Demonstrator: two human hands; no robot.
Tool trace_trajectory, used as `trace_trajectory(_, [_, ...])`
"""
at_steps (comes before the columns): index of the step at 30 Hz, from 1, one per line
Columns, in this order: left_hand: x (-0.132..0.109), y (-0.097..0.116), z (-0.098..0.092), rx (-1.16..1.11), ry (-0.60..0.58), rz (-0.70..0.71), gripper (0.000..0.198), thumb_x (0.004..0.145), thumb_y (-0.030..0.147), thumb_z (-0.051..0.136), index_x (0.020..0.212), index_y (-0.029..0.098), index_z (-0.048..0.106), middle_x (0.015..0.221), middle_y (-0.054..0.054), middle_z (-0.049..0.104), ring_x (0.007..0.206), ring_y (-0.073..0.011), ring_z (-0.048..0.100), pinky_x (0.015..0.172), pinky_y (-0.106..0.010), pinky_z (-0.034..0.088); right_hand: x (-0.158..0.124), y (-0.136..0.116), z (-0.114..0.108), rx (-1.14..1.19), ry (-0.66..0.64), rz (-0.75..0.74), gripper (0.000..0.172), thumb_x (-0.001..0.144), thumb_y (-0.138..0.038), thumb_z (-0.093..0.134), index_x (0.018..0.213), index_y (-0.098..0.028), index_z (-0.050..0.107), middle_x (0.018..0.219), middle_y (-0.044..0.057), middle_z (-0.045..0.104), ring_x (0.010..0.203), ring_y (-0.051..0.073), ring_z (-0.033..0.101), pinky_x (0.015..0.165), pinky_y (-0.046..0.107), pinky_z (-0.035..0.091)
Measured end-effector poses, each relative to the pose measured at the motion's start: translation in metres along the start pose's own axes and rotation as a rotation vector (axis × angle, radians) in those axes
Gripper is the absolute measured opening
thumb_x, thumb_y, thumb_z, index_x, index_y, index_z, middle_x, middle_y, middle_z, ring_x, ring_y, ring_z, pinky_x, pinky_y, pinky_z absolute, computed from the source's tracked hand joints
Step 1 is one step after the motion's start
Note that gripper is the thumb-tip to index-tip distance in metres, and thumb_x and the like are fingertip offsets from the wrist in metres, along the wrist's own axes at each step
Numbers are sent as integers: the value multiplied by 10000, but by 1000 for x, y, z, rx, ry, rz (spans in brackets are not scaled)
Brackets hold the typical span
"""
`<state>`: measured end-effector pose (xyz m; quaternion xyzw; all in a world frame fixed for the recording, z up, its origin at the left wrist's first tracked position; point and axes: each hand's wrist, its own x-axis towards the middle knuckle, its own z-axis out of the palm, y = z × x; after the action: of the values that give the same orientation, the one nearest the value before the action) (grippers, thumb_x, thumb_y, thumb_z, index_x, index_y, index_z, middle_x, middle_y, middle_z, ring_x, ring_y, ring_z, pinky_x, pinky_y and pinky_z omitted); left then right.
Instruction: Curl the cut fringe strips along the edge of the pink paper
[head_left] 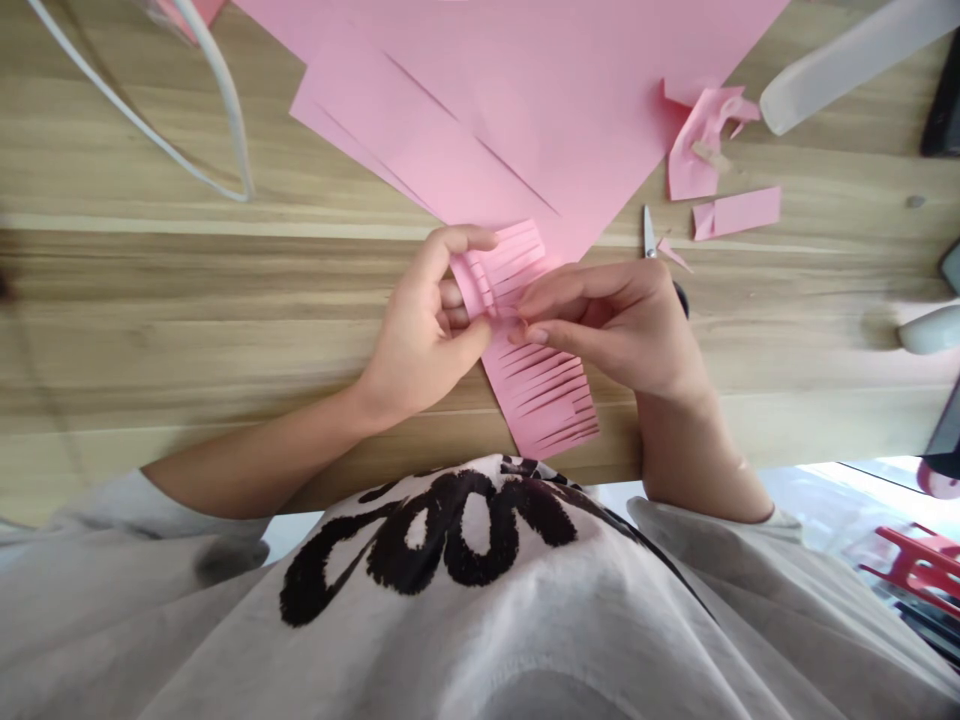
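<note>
My left hand [420, 335] and my right hand [626, 320] meet over a pink paper strip [544, 395] cut into a fringe of narrow slits. Left fingers are curled round the strip's rolled upper end, thumb pressed against it. Right fingertips pinch the strip just beside that roll. The strip's loose end hangs toward my chest, over the table's near edge. Behind my right hand lie small scissors [649, 232], their handle mostly hidden.
A large pink sheet [540, 90] with long cuts covers the far middle of the wooden table [187, 300]. Pink scraps [705, 140] lie far right, near a white tube-like object [840, 65]. A white looped cord [217, 110] sits far left. Something red [919, 565] stands below the table's edge.
</note>
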<state>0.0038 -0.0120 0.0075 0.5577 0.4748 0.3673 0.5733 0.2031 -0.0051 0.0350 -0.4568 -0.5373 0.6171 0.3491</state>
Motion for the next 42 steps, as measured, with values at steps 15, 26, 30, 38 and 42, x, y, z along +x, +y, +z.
trace_trajectory(15, [0,2,1,-6,17,-5,503,785,110,627,1255,230,495,1172,-72,722,734,-117,701,557,-213,544,0,1,0,-92,78,-21,89,732,-180,857,791,-216,801,838,7,792,770,149,722,668,281,625])
trace_trajectory(26, [0,-1,-2,13,-5,-9,512,791,135,646,1265,245,489,1160,-64,721,728,-109,681,533,-200,516,-2,-3,2,-89,210,23,172,696,-116,865,788,-254,820,778,-40,808,719,189,771,692,362,685])
trace_trajectory(30, [1,-2,-2,9,-12,24,497,802,130,646,1259,240,485,1164,-66,717,728,-107,688,546,-203,518,-2,0,1,-95,225,13,174,707,-103,850,802,-247,825,798,-32,814,736,186,774,708,354,679])
trace_trajectory(38, [-5,3,3,43,11,49,477,815,114,599,1267,233,504,842,4,664,614,-109,624,500,-206,475,0,-1,5,-131,247,0,169,636,-81,880,684,-215,788,688,-19,773,628,151,709,572,291,613])
trace_trajectory(42, [-6,3,4,76,8,63,475,829,132,603,1280,247,507,806,13,631,587,-106,592,483,-208,446,0,1,4,-158,255,-14,154,661,-109,881,709,-230,798,714,-22,780,642,159,717,602,311,634])
